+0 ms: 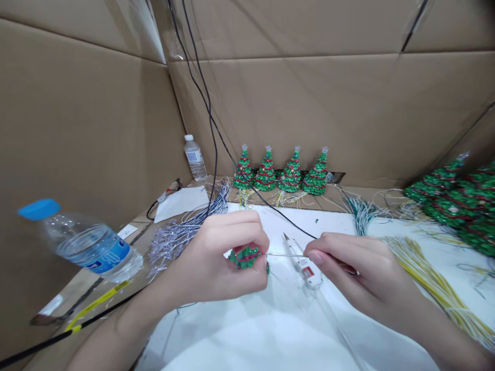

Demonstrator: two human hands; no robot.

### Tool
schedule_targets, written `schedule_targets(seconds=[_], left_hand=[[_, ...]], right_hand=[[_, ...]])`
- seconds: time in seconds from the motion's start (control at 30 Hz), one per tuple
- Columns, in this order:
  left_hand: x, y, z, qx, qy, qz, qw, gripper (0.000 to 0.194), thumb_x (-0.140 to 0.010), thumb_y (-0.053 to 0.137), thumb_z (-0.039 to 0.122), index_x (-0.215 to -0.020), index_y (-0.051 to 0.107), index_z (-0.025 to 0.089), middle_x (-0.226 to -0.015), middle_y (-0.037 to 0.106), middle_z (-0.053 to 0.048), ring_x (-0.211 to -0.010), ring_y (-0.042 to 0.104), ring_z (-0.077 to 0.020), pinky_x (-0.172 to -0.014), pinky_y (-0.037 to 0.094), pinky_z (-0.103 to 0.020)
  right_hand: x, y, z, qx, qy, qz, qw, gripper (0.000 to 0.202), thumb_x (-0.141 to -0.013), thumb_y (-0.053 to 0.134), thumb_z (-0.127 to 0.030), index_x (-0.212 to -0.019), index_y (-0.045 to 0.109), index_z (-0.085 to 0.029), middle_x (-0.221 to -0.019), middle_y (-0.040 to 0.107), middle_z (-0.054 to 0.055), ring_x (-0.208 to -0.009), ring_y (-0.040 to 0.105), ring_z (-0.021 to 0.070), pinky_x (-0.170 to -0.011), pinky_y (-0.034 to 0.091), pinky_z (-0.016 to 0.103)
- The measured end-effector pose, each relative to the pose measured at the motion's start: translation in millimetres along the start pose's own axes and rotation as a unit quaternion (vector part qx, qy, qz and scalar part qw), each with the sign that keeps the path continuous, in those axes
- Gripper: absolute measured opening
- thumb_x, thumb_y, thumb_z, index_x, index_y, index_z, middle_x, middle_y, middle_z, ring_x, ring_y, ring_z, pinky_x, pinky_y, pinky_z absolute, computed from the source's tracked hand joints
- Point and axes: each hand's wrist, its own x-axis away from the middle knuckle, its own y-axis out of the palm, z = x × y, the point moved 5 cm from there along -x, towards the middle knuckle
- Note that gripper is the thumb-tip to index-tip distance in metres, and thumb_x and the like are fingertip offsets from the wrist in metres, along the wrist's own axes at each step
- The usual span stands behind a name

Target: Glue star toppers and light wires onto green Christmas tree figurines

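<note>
My left hand [235, 257] is closed around a small green Christmas tree ornament [244, 257] with red trim, most of it hidden by the fingers. A thin, straight, silvery wire-like strand [286, 254] runs from my left fingertips across to my right hand [340, 263]. Its far end is pinched between my right thumb and fingers. Whether it is a wire or a slim metal tool I cannot tell. Behind the strand, a white pen-like tool [305, 263] with a pointed brass tip and a red panel lies on the white work surface [278, 330].
Several finished-looking trees [292, 172] line the back, with more trees [460, 201] at right. Bundles of purple-tipped wires [170, 242], green wires [361, 211] and yellow wires [429, 273] lie around. A large water bottle [96, 247], a smaller bottle [195, 158] and black cables [211, 111] are at left.
</note>
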Motion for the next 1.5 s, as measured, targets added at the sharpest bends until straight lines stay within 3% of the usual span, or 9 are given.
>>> schedule_targets(seconds=[0.33, 0.53, 0.77, 0.9, 1.03, 1.1, 1.2, 1.33, 1.5], left_hand=[[-0.7, -0.4, 1.1, 0.003, -0.016, -0.005, 1.0, 0.018, -0.067, 0.056, -0.003, -0.064, 0.056, 0.015, -0.061, 0.049, 0.004, -0.058, 0.04, -0.0076, -0.053, 0.033, -0.023], [1.4, -26.5, -7.2, -0.024, -0.028, 0.068, 0.997, 0.02, -0.07, 0.053, -0.003, -0.066, 0.053, 0.017, -0.063, 0.05, 0.004, -0.059, 0.045, -0.008, -0.055, 0.037, -0.023], [3.9, -24.9, -3.0, -0.052, -0.024, -0.011, 0.998, 0.015, -0.082, 0.057, 0.004, -0.075, 0.057, 0.017, -0.068, 0.056, 0.004, -0.063, 0.051, -0.0068, -0.06, 0.042, -0.019], [1.4, -27.6, -8.2, -0.107, -0.058, -0.014, 0.992, 0.016, -0.089, 0.052, 0.01, -0.076, 0.057, 0.016, -0.069, 0.055, 0.003, -0.063, 0.05, -0.0073, -0.06, 0.04, -0.019], [-0.9, -37.2, -24.9, -0.224, -0.111, 0.037, 0.967, 0.022, -0.092, 0.051, 0.019, -0.072, 0.057, 0.016, -0.068, 0.053, 0.002, -0.061, 0.047, -0.0094, -0.057, 0.036, -0.022], [-1.1, -39.2, -29.9, -0.251, -0.123, 0.056, 0.959, 0.013, -0.091, 0.054, 0.021, -0.082, 0.061, 0.016, -0.076, 0.056, 0.001, -0.062, 0.048, -0.0097, -0.058, 0.037, -0.023], [-1.1, -33.0, -25.3, -0.192, -0.096, 0.045, 0.976, 0.011, -0.088, 0.058, 0.017, -0.098, 0.064, 0.017, -0.087, 0.059, 0.0, -0.064, 0.051, -0.0085, -0.061, 0.042, -0.022], [0.1, -18.1, -8.1, -0.06, -0.065, -0.011, 0.996, 0.013, -0.086, 0.059, 0.009, -0.091, 0.067, 0.017, -0.087, 0.063, 0.001, -0.066, 0.053, -0.007, -0.061, 0.045, -0.019], [3.7, -10.8, 2.0, -0.02, -0.044, -0.031, 0.998, 0.013, -0.085, 0.059, 0.007, -0.09, 0.069, 0.015, -0.083, 0.065, -0.001, -0.067, 0.055, -0.0075, -0.06, 0.045, -0.019]], right_hand=[[-1.3, -4.8, -6.4, 0.018, -0.023, 0.013, 0.999, 0.013, -0.095, 0.051, -0.012, -0.086, 0.059, -0.016, -0.068, 0.057, -0.005, -0.06, 0.051, 0.0027, -0.058, 0.039, 0.013], [3.8, -27.3, 5.3, 0.112, -0.001, 0.073, 0.991, 0.012, -0.096, 0.052, -0.015, -0.086, 0.059, -0.018, -0.069, 0.062, -0.003, -0.055, 0.051, 0.0028, -0.054, 0.038, 0.014], [2.2, -28.1, 3.3, 0.103, 0.0, 0.065, 0.993, 0.014, -0.096, 0.051, -0.015, -0.085, 0.06, -0.017, -0.067, 0.062, -0.003, -0.052, 0.047, 0.0022, -0.051, 0.036, 0.014], [1.4, -27.4, 3.7, 0.096, 0.007, 0.065, 0.993, 0.015, -0.096, 0.051, -0.016, -0.085, 0.062, -0.017, -0.064, 0.06, -0.003, -0.051, 0.047, 0.0025, -0.051, 0.035, 0.015], [2.4, -27.5, 4.1, 0.092, 0.009, 0.064, 0.994, 0.015, -0.095, 0.051, -0.016, -0.084, 0.061, -0.016, -0.065, 0.06, -0.002, -0.051, 0.047, 0.004, -0.049, 0.036, 0.017], [2.4, -26.7, 3.2, 0.089, 0.005, 0.064, 0.994, 0.013, -0.095, 0.052, -0.016, -0.085, 0.06, -0.016, -0.068, 0.062, -0.001, -0.052, 0.048, 0.0046, -0.05, 0.037, 0.017], [1.1, -24.6, 0.2, 0.084, -0.011, 0.063, 0.994, 0.01, -0.094, 0.054, -0.016, -0.086, 0.059, -0.017, -0.069, 0.062, -0.001, -0.056, 0.052, 0.0063, -0.053, 0.039, 0.018], [-0.8, -21.8, -3.7, 0.077, -0.03, 0.063, 0.995, 0.004, -0.093, 0.057, -0.016, -0.089, 0.059, -0.016, -0.071, 0.06, 0.0, -0.062, 0.054, 0.0074, -0.057, 0.042, 0.018], [-0.8, -20.1, -7.6, 0.067, -0.04, 0.054, 0.996, 0.003, -0.092, 0.058, -0.014, -0.089, 0.059, -0.015, -0.074, 0.059, 0.0, -0.065, 0.053, 0.0057, -0.059, 0.042, 0.016]])
